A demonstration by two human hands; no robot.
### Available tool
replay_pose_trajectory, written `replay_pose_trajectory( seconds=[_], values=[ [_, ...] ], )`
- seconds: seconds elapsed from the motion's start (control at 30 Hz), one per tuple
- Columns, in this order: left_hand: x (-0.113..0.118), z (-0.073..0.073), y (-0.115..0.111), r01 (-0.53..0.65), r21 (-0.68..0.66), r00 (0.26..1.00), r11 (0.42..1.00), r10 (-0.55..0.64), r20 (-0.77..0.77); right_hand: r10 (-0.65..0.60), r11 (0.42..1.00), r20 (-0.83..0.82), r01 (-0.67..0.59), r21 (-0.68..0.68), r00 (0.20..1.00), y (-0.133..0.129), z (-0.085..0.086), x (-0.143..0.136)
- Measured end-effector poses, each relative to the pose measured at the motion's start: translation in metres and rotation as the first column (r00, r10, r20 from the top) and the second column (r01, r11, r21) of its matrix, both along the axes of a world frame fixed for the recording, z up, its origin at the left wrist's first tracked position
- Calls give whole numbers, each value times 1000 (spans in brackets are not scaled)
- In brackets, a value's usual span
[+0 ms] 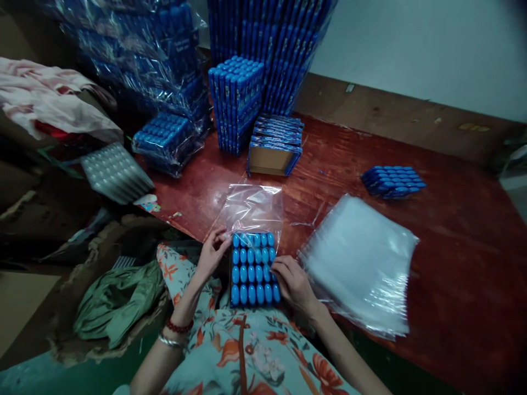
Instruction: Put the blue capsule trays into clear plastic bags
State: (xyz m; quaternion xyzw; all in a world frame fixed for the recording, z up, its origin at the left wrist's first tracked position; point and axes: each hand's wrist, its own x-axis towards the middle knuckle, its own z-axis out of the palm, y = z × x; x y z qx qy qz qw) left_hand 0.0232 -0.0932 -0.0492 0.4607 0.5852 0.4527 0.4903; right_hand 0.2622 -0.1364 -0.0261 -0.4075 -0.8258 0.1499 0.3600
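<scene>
A tray of glossy blue oval pieces (253, 272) in even rows lies flat at the table's front edge, close to my body. Its far end meets a clear plastic bag (255, 207) that stretches away over the table; how far the tray sits inside the bag I cannot tell. At the tray's far left corner, my left hand (214, 251) pinches the bag's edge between thumb and fingers. My right hand (295, 282) curls around the tray's right side, fingertips on the outer column of pieces. A stack of clear bags (362, 258) lies just right of that hand.
Behind stand an upright stack of blue trays (236, 104), a row of nested blue boxes (275, 156) and tall bagged piles (144, 60). A small blue stack (393, 181) sits right. Silver-grey trays (117, 173) and an open carton with green cloth (119, 302) are left.
</scene>
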Motion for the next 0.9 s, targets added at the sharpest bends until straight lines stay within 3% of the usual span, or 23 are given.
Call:
replay_pose_trajectory(
  seconds=[0.1,0.23,0.33,0.43,0.53,0.6,0.7,0.8,0.9],
  values=[
    [-5,1,-1,40,-50,998,998,-38,55,5,999,-84,-9,-45,996,-4,2,1],
    [-5,0,-26,-127,84,990,988,133,-58,-49,997,-132,39,-73,990,-19,-4,10],
    [-3,-8,-48,-188,166,970,968,210,-122,-60,997,-108,55,-50,992,-31,-13,20],
    [-4,-16,-63,-113,202,975,973,147,-166,-26,1000,-54,26,-1,998,-40,-20,28],
    [-9,-16,-66,98,206,943,974,-25,-331,-7,1000,0,7,1,1000,-41,-22,29],
    [-11,-11,-63,230,217,869,948,-100,-485,-54,999,78,54,2,995,-36,-21,28],
    [-12,0,-55,373,213,697,903,-121,-707,-139,990,295,131,47,945,-24,-18,25],
    [-13,3,-52,482,132,487,866,-139,-862,-130,990,461,93,102,878,-15,-18,24],
    [-17,-3,-61,560,53,381,827,-200,-903,-88,992,488,32,122,868,-16,-18,28]
  ],
)
